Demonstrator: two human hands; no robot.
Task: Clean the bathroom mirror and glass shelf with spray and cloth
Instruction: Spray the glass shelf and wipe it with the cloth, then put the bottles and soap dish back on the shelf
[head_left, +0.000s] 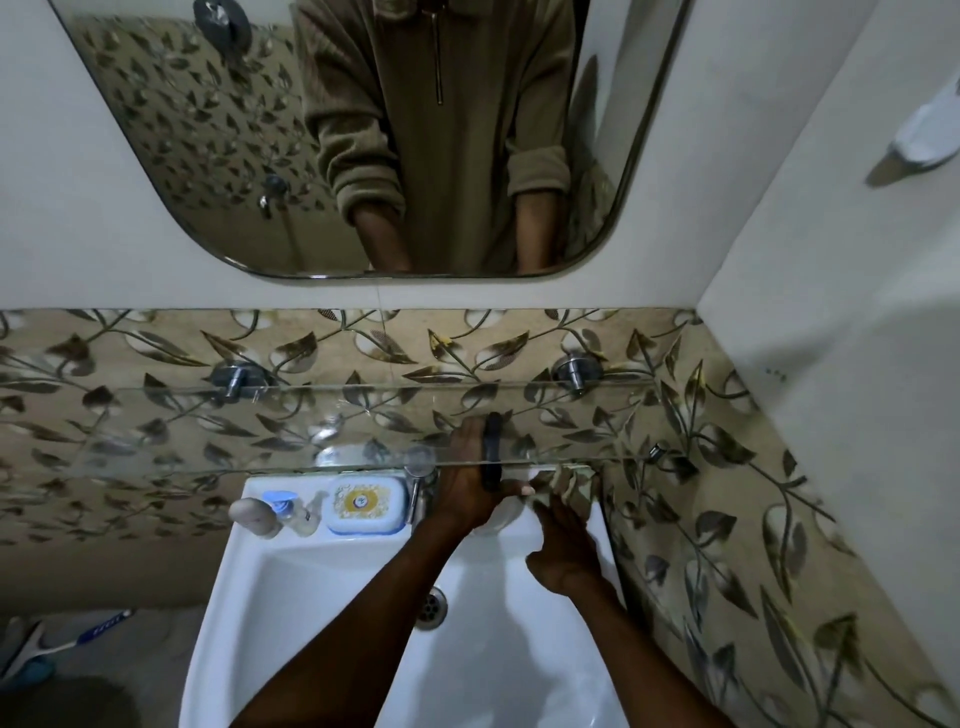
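Note:
The rounded mirror (218, 156) hangs on the wall above and reflects a person in a tan pullover. Below it the glass shelf (260, 431) spans the leaf-patterned tiles on two metal pegs. My left hand (467, 493) reaches under the shelf's front edge, closed around a spray bottle (492, 447) that has a black head and a white body. My right hand (563, 551) is just to the right over the sink, its fingers stretched to a crumpled beige cloth (569, 483) at the sink's back right corner. Whether it grips the cloth is unclear.
A white sink (311, 597) sits below with a tap (418, 483), a soap box (366, 506), a pump bottle (291, 512) and a beige bottle (252, 517) on its back ledge. The side wall stands close on the right. A toothbrush (98, 631) lies low left.

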